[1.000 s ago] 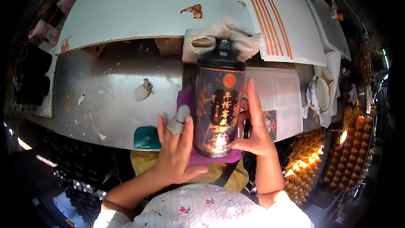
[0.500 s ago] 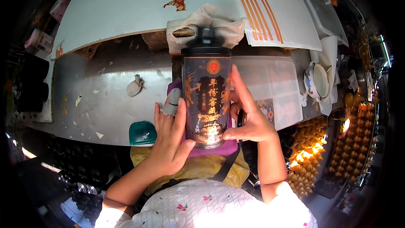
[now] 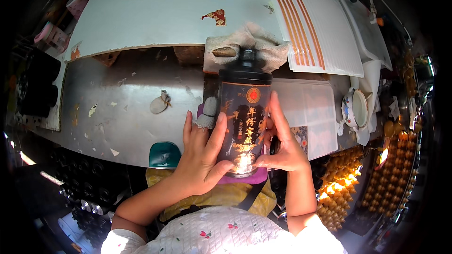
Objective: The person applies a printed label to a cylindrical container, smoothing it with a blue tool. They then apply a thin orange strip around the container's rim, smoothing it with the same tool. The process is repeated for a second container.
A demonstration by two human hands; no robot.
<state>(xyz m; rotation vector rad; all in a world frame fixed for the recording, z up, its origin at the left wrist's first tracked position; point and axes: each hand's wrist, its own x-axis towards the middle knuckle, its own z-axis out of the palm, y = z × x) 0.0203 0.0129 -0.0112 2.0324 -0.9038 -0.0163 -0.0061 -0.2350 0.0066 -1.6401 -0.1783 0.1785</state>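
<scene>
A dark bottle [image 3: 235, 127] with a black shoulder and neck, gold lettering and a red-and-gold round emblem stands between my hands, its neck pointing away from me. On its right side, my right hand [image 3: 286, 148] grips it with thumb and fingers. The thumb and fingers of my left hand [image 3: 200, 157] lie along the left side, fairly straight and spread. A grey finger cover [image 3: 207, 113] sits on one left finger. Purple cloth [image 3: 245, 178] shows under the bottle's base. Beyond its neck lies a crumpled pale cloth [image 3: 256, 40].
On the metal bench [image 3: 108, 113] lie a small tied pouch [image 3: 160, 102] and a teal scoop-like piece [image 3: 164, 155]. A white board [image 3: 155, 9] rises behind, with a sheet of orange strips [image 3: 301, 23] at right. An enamel cup [image 3: 354, 108] stands farther right; stacked golden pieces [image 3: 339, 183] sit below.
The whole view has shifted, so bench and bottle appear lower and farther right. The bottle's top has come slightly nearer me. Both hands keep about the same hold.
</scene>
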